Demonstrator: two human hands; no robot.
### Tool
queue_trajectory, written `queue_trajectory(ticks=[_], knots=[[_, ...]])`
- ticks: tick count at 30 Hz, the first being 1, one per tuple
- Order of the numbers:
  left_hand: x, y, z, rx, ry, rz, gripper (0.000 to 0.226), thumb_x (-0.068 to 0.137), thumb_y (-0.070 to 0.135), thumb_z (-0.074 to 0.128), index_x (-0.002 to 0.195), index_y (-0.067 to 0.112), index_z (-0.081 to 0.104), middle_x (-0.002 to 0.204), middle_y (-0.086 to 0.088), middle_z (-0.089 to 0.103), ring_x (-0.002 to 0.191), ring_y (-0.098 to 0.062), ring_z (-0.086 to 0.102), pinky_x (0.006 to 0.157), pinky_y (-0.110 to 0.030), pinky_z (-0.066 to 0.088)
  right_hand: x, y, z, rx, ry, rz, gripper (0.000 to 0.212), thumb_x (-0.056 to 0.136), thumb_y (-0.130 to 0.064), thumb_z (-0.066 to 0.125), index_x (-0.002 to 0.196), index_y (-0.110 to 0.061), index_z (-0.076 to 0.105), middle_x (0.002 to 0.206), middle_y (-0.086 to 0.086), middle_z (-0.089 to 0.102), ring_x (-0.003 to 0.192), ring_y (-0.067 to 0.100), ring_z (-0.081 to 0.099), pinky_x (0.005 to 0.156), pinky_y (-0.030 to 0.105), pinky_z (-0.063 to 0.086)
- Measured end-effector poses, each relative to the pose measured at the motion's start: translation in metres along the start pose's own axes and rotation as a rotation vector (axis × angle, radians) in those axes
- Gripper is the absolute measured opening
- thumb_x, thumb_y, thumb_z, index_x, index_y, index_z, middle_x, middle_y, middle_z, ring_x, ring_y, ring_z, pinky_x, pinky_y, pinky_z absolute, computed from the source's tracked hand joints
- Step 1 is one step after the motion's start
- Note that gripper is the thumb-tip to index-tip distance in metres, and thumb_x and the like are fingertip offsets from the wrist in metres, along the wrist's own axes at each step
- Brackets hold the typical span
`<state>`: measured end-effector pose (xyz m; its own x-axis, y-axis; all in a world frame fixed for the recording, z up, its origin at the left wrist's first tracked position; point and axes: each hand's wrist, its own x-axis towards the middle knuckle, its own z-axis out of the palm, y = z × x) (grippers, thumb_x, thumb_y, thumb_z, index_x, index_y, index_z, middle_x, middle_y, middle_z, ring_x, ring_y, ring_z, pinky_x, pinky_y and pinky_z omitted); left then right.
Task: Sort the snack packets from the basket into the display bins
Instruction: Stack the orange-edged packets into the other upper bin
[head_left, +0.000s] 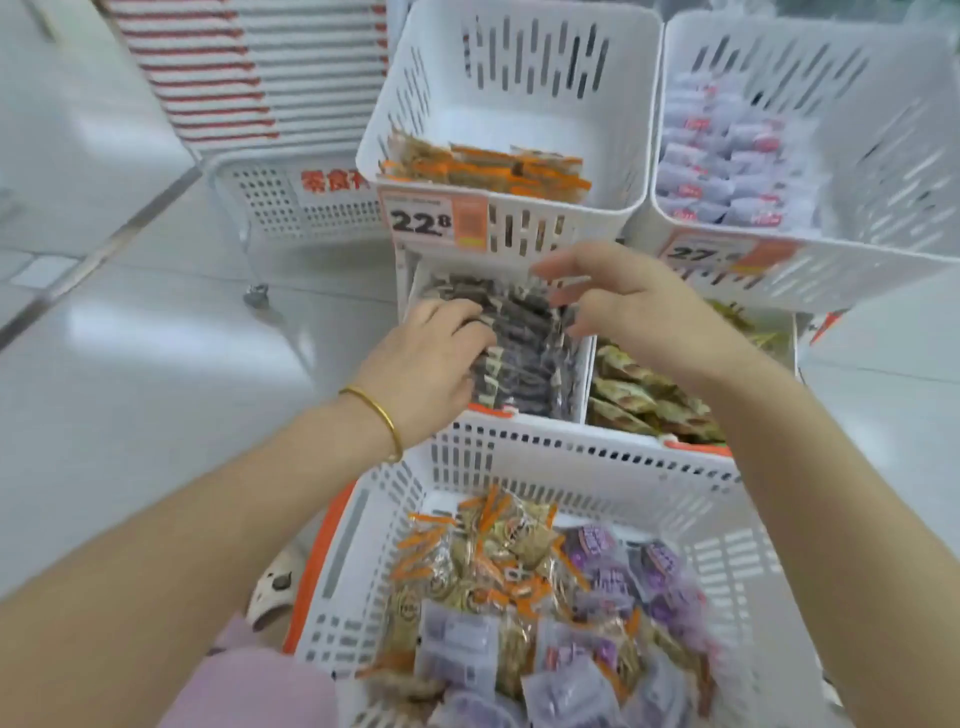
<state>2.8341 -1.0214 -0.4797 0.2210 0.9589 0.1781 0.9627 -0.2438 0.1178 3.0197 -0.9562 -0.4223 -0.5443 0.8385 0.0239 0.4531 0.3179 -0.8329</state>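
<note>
Sorting under way: a white perforated plastic basket, nearest, holds mixed orange-trimmed and purple snack packets. Beyond its far rim, the left hand curls its fingers around dark brown packets in the lower white display bin; the right hand hovers with fingers open. The packets are best seated flat, aligned with the row.

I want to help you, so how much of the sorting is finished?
Done: the display bins already hold orange packets, pale packets, green packets and dark packets. In hand: the left hand rests on the dark packets, and the right hand hovers open above them. Left: the basket holds a heap of mixed packets, so plenty remains.
</note>
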Motion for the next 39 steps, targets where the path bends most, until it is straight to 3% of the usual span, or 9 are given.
queue_trajectory(ticks=[4, 9, 19, 26, 29, 32, 35, 37, 39], knots=[[-0.051, 0.013, 0.031, 0.039, -0.423, -0.090, 0.042, 0.092, 0.021, 0.052, 0.133, 0.017, 0.042, 0.149, -0.004, 0.025, 0.136, -0.027, 0.020, 0.111, -0.036, 0.024, -0.053, 0.079, 0.072, -0.001, -0.276, 0.262, 0.032, 0.091, 0.001, 0.047, 0.116, -0.016, 0.060, 0.121, -0.003, 0.058, 0.104, 0.015, 0.060, 0.083, 0.033, 0.053], [-0.106, 0.026, 0.054, 0.075, -0.667, -0.123, 0.043, 0.095, 0.033, 0.045, 0.137, 0.022, 0.039, 0.149, 0.000, 0.025, 0.133, -0.024, 0.023, 0.110, -0.037, 0.027, -0.084, 0.172, 0.145, -0.214, -0.458, 0.328, 0.033, 0.092, -0.002, 0.046, 0.121, -0.012, 0.059, 0.124, 0.007, 0.059, 0.110, 0.021, 0.056, 0.090, 0.031, 0.047], [-0.132, 0.029, 0.072, 0.018, -0.696, -0.114, 0.040, 0.096, 0.038, 0.044, 0.134, 0.025, 0.041, 0.145, 0.001, 0.031, 0.131, -0.021, 0.028, 0.109, -0.033, 0.026, -0.091, 0.245, 0.209, -0.428, -0.516, 0.412, 0.028, 0.089, -0.028, 0.063, 0.112, -0.012, 0.068, 0.109, 0.007, 0.067, 0.094, 0.024, 0.062, 0.077, 0.029, 0.048], [-0.121, 0.032, 0.076, -0.031, -0.713, -0.137, 0.044, 0.095, 0.032, 0.046, 0.137, 0.023, 0.038, 0.149, 0.001, 0.025, 0.135, -0.020, 0.022, 0.111, -0.035, 0.027, -0.075, 0.244, 0.209, -0.414, -0.570, 0.453, 0.012, 0.083, -0.028, 0.070, 0.075, -0.019, 0.072, 0.083, -0.003, 0.071, 0.075, 0.015, 0.063, 0.078, 0.036, 0.056], [-0.114, 0.034, 0.075, -0.025, -0.699, -0.152, 0.043, 0.095, 0.032, 0.047, 0.136, 0.021, 0.040, 0.145, 0.000, 0.030, 0.133, -0.021, 0.023, 0.109, -0.037, 0.031, -0.067, 0.229, 0.190, -0.343, -0.482, 0.406, 0.026, 0.086, -0.018, 0.067, 0.060, -0.015, 0.062, 0.060, -0.007, 0.056, 0.061, 0.010, 0.052, 0.068, 0.030, 0.049], [-0.105, 0.035, 0.077, -0.073, -0.678, -0.206, 0.046, 0.094, 0.032, 0.048, 0.137, 0.019, 0.037, 0.141, -0.002, 0.035, 0.130, -0.022, 0.028, 0.107, -0.037, 0.033, -0.057, 0.201, 0.155, -0.254, -0.461, 0.335, 0.019, 0.088, -0.011, 0.063, 0.071, -0.002, 0.064, 0.060, 0.003, 0.051, 0.054, 0.012, 0.045, 0.057, 0.025, 0.043], [-0.091, 0.037, 0.080, -0.200, -0.634, -0.333, 0.055, 0.093, 0.030, 0.052, 0.141, 0.013, 0.032, 0.144, -0.008, 0.034, 0.132, -0.025, 0.032, 0.107, -0.035, 0.031, -0.049, 0.171, 0.118, -0.256, -0.471, 0.249, 0.012, 0.087, -0.013, 0.065, 0.088, -0.002, 0.070, 0.074, 0.000, 0.061, 0.068, 0.011, 0.054, 0.067, 0.025, 0.046], [-0.080, 0.040, 0.080, -0.297, -0.564, -0.388, 0.060, 0.092, 0.027, 0.054, 0.143, 0.011, 0.028, 0.146, -0.010, 0.033, 0.132, -0.026, 0.035, 0.106, -0.033, 0.031, -0.046, 0.154, 0.097, -0.215, -0.473, 0.220, 0.012, 0.086, -0.013, 0.067, 0.088, -0.001, 0.070, 0.079, 0.003, 0.064, 0.072, 0.012, 0.057, 0.071, 0.025, 0.048], [-0.070, 0.045, 0.078, -0.431, -0.504, -0.412, 0.061, 0.091, 0.025, 0.057, 0.144, 0.012, 0.029, 0.146, -0.008, 0.035, 0.130, -0.023, 0.039, 0.100, -0.028, 0.035, -0.049, 0.135, 0.078, -0.126, -0.472, 0.217, 0.007, 0.086, -0.010, 0.067, 0.085, -0.004, 0.069, 0.073, 0.000, 0.063, 0.063, 0.004, 0.057, 0.060, 0.014, 0.048]])
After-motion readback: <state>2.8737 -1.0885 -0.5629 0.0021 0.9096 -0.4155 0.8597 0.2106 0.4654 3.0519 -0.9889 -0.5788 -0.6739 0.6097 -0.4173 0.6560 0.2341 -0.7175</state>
